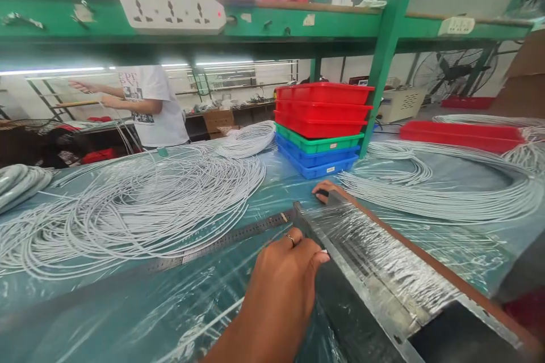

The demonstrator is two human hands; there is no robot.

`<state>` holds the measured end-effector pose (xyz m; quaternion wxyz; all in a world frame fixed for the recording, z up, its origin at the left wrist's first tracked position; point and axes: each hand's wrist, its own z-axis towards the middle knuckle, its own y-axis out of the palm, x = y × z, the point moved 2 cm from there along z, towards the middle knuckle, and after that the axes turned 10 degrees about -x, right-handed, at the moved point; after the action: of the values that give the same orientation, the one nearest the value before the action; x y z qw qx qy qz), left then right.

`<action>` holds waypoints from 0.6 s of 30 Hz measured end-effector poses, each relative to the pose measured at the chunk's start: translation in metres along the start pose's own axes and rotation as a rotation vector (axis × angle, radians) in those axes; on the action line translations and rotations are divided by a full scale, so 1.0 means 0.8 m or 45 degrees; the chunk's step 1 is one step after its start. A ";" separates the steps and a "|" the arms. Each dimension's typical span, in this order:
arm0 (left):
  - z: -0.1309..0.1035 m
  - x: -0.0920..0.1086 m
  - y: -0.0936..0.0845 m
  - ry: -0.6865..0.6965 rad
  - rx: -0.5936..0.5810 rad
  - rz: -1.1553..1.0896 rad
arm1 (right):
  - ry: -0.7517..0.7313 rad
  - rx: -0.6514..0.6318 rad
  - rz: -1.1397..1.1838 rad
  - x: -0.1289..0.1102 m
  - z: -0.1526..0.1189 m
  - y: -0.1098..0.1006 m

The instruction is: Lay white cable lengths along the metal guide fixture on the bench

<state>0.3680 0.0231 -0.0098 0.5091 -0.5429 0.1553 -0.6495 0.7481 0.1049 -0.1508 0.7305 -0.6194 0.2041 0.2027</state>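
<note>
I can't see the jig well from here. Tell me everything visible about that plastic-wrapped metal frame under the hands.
The metal frame is a long grey trough with a brown far edge, wrapped in clear film. It lies flat on the table, running diagonally from centre to lower right. The left hand rests on its near edge; right hand fingertips touch its far end. A steel ruler meets its corner.

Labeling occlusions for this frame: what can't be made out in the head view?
- Right hand: only fingertips show; the plastic-wrapped board hides the rest.
- Left hand: palm side and what it presses are hidden by the hand itself.
- Steel ruler: markings too small.
- Co-worker: head cut off by the green shelf.
</note>
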 end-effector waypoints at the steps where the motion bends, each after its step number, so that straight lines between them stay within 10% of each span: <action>1: 0.000 0.001 0.002 0.016 0.011 0.012 | 0.007 -0.012 0.001 -0.002 -0.001 -0.001; 18: -0.003 0.013 0.008 -0.005 -0.069 0.261 | 0.238 -0.027 0.114 -0.038 -0.005 -0.015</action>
<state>0.3707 0.0109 -0.0100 0.5584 -0.5389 0.2267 -0.5885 0.7293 0.0977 -0.1249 0.6918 -0.6336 0.2968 0.1786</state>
